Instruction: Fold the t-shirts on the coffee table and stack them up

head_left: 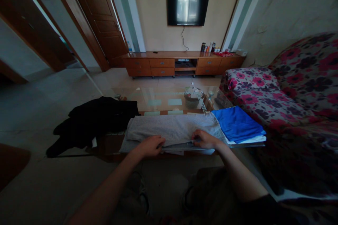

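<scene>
Grey garment: the grey garment (174, 129) lies flat at the near edge of the table (158, 100), partly folded, at the centre of the view.
Left hand: the left hand (150, 146) sits at 7 o'clock on the garment, fingers curled closed on its near hem.
Right hand: the right hand (204, 139) sits at 5 o'clock on the garment, fingers pinched narrow around the same hem.
Blue cloth: a folded blue cloth (237, 123) touches the garment at 3 o'clock, stacked on something white.
Black clothing: a black clothing heap (97, 119) lies at 9 o'clock, draping off the table.
Sofa: a flowered sofa (290, 88) stands at 3 o'clock.
Far wall: a television (188, 7) hangs at 12 o'clock above a low wooden cabinet (163, 63).
</scene>
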Tool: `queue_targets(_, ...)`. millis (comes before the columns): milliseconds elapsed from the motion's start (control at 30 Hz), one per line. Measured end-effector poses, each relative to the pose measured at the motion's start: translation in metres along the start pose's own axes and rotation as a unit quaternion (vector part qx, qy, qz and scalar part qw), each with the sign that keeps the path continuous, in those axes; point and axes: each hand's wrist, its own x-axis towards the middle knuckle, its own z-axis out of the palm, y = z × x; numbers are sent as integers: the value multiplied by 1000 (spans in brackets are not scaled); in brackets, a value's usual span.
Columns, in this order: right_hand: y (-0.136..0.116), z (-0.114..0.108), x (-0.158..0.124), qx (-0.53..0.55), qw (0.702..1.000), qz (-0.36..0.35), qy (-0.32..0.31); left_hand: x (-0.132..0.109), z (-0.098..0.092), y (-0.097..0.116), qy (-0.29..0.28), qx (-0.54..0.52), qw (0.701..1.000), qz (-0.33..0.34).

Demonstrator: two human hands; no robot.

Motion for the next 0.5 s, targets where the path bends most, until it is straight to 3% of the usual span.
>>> queue_targets(200, 2, -1, -1, -6, 1000, 2, -15, -4, 1, 4, 2, 7, 1000, -14)
queue_targets(267, 11, -9, -1, 17, 1000, 7, 7, -3, 1, 0, -8, -11, 1000, -8)
queue_targets(367, 34, -29, 4, -21, 985, 71, 154, 2, -3, -13, 44, -11, 999, -21)
queue_targets(433, 50, -40, 10, -101, 950, 147, 258, 8, -8, -26, 123, 22, 990, -57)
queue_targets(500, 63, -46, 17, -168, 914, 202, 309, 15, -12, -42, 188, 56, 975, -107)
